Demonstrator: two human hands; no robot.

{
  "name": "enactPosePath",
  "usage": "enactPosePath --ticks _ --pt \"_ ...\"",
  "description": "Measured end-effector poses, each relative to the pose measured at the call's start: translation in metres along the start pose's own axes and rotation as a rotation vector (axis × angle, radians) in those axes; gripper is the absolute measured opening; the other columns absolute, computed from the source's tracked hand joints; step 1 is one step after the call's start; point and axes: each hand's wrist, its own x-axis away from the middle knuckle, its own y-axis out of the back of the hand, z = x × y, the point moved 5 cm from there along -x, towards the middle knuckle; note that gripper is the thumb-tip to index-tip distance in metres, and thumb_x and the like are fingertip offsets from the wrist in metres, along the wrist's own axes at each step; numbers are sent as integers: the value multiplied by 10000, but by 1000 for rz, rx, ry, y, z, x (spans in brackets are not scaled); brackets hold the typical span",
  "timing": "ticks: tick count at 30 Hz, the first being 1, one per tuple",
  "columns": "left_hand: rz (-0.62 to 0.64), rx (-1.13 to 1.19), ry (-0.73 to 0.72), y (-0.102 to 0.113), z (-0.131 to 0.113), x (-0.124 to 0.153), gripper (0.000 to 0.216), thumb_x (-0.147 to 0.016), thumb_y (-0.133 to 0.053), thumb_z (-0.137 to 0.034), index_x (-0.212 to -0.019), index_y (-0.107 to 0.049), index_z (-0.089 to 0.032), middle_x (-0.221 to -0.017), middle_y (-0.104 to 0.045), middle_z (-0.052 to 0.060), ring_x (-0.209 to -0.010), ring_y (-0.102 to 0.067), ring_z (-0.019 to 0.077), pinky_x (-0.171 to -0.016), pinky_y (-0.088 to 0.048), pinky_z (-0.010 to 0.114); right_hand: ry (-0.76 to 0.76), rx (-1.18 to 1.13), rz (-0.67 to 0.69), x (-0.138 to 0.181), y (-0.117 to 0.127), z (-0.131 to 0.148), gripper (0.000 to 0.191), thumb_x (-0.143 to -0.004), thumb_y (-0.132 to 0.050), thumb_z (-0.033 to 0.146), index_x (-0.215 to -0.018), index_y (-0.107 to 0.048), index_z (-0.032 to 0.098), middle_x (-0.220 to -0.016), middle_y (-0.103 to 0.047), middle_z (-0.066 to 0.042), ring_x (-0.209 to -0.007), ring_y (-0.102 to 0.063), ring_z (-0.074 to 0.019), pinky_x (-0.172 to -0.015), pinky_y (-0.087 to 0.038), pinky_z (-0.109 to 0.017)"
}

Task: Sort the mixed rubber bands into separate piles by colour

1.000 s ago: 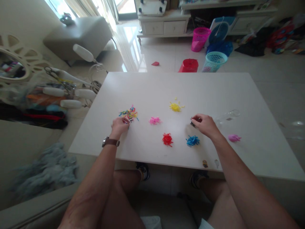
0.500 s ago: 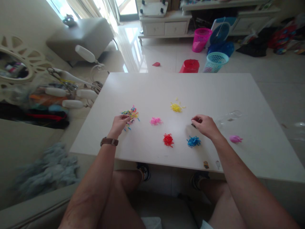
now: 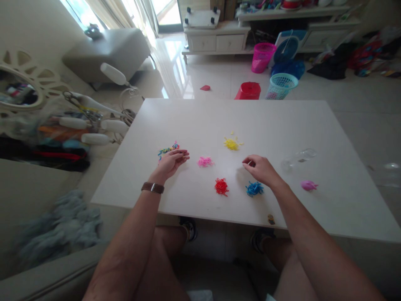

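On the white table [image 3: 219, 117] lie small heaps of rubber bands: a mixed-colour heap [image 3: 165, 150], a pink one [image 3: 205, 161], a yellow one [image 3: 231, 144], a red one [image 3: 221, 186], a blue one [image 3: 253, 188] and a purple one [image 3: 308, 185] off to the right. My left hand [image 3: 171, 163], with a brown watch on its wrist, lies between the mixed and pink heaps. Its fingers are drawn together and point right. My right hand [image 3: 260, 168] hovers above the blue heap, fingertips pinched. What either hand holds is too small to see.
A clear plastic piece [image 3: 297, 156] lies right of my right hand. A rack with scissors and white handles [image 3: 94, 117] stands left of the table. On the floor beyond are a red box [image 3: 249, 90], a teal basket [image 3: 281, 85] and a pink basket [image 3: 262, 56].
My left hand left the mixed heap and moved right toward the pink heap, turning palm up. My right hand shifted a little left and toward me, covering the dark spot it touched.
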Motion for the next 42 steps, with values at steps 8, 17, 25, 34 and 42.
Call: enactPosePath --ticks 8,17,25,34,42 --pt "-217 25 11 45 -3 -9 93 -777 -542 -184 -686 -562 -170 -666 -599 43 -582 -553 104 -572 -496 218 35 32 38 1 -3 4 129 -839 -590 236 -827 -711 192 -834 -721 -45 -732 -647 -164 -703 -479 -272" --pt "-413 -915 -60 75 0 -9 278 -743 -674 -405 -747 -739 -135 -594 -614 25 -596 -560 160 -555 -399 262 46 50 52 1 -6 4 121 -841 -592 232 -832 -709 199 -847 -725 -37 -721 -646 -156 -713 -482 -271" --pt "-371 -1293 -22 71 11 -9 204 -718 -718 -288 -874 -789 -177 -952 -764 121 -882 -689 250 -746 -484 298 67 39 59 3 -7 0 128 -833 -587 227 -826 -712 201 -838 -723 -39 -709 -639 -160 -701 -485 -280" --pt "-395 -1383 -37 67 9 -11 214 -840 -615 -311 -912 -767 -177 -968 -758 136 -877 -689 244 -731 -474 292 68 52 66 4 -5 2 121 -843 -589 224 -837 -708 201 -851 -724 -39 -725 -642 -161 -711 -480 -280" --pt "-304 -1369 -41 53 13 -9 176 -787 -644 -269 -892 -760 -188 -876 -746 86 -816 -671 218 -734 -469 273 68 65 97 5 -7 5 122 -849 -585 209 -834 -705 199 -870 -718 -41 -742 -646 -161 -708 -478 -269"
